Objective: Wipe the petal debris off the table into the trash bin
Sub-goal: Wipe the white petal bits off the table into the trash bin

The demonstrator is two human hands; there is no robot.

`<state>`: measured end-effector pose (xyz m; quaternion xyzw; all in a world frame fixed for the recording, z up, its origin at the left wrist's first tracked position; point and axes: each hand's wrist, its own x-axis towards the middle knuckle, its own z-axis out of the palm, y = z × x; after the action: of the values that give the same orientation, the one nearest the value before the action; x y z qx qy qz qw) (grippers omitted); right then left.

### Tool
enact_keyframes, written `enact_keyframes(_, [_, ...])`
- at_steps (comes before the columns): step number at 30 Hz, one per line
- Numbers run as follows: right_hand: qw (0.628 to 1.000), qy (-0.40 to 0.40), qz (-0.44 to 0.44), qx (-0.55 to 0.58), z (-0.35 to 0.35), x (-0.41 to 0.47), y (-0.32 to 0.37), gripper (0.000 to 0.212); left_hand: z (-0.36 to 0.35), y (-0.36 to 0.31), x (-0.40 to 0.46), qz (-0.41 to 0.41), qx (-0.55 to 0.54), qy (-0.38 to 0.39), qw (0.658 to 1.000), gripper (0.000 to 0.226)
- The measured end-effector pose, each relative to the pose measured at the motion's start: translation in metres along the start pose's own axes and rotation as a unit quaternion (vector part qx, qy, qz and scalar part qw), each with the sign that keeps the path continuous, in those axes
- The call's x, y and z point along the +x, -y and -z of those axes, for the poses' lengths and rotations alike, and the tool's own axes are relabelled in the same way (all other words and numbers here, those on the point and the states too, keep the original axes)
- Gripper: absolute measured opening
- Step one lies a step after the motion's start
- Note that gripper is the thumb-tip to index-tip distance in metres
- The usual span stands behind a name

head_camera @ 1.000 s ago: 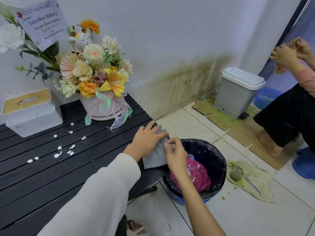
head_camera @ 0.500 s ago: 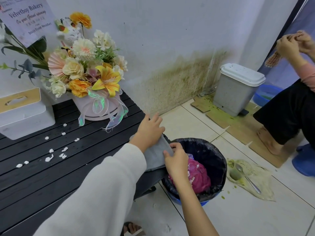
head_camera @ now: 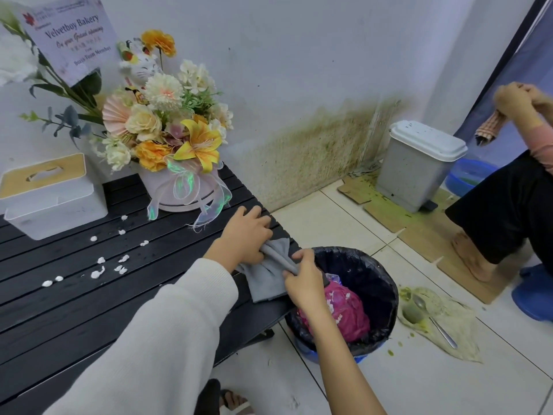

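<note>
A: Reading the card [head_camera: 70,34] above the flower arrangement [head_camera: 167,127]: "Velvetboy Bakery", then a script line, roughly "On your Grand opening". The smaller lines below are too blurred to confirm.

B: Noted. Cloth position?

A: Grey cloth [head_camera: 270,272] lies at the table [head_camera: 89,310] corner nearest the trash bin [head_camera: 374,283], partly over the edge. It is bunched into a ridge; the long axis runs from the table side down toward the bin's rim.

B: Hands?

A: Left hand [head_camera: 245,238] rests on the table end of the cloth, fingers curled round the bunched ridge. Right hand [head_camera: 305,283] pinches the bin end of the same ridge, just above the bin's rim.

B: Debris?

A: White petal bits [head_camera: 119,265] scattered on the dark slats, well away from the bin, between the cloth and the white tissue box [head_camera: 51,196]. A few white flecks sit on the pink bag [head_camera: 344,310] inside the bin.

B: Anything beyond the bin?

A: Spoon [head_camera: 431,319] on a green-stained sheet on the floor beside it; lidded grey bin [head_camera: 419,163] at the wall.
</note>
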<state>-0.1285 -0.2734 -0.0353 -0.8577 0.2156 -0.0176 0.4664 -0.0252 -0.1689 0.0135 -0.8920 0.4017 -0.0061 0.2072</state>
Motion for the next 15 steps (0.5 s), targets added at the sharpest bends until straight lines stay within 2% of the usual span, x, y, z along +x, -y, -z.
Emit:
enact_keyframes(2, [0.998, 0.031, -0.027, 0.051, 0.006, 0.002, 0.006, 0.030, 0.005, 0.011, -0.012, 0.020, -0.074, -0.007, 0.997, 0.011])
enact_keyframes(3, [0.995, 0.041, -0.033, 0.082, 0.010, 0.003, 0.010, 0.027, 0.009, 0.017, -0.018, 0.037, -0.111, -0.001, 0.993, 0.008])
enact_keyframes(5, [0.987, 0.057, -0.029, 0.146, 0.015, 0.003, 0.019, 0.013, 0.015, 0.027, -0.028, 0.070, -0.159, 0.011, 0.985, 0.010])
enact_keyframes(7, [0.980, 0.068, -0.015, 0.185, 0.015, 0.000, 0.024, 0.005, 0.020, 0.034, -0.038, 0.096, -0.176, -0.012, 0.980, 0.015])
enact_keyframes(12, [0.974, 0.074, 0.008, 0.215, 0.003, -0.011, 0.023, 0.021, 0.030, 0.040, -0.045, 0.090, -0.190, -0.063, 0.976, 0.045])
enact_keyframes(15, [0.977, 0.017, 0.014, 0.213, 0.005, -0.012, 0.019, 0.018, 0.028, 0.042, -0.048, 0.081, -0.242, -0.071, 0.964, 0.039])
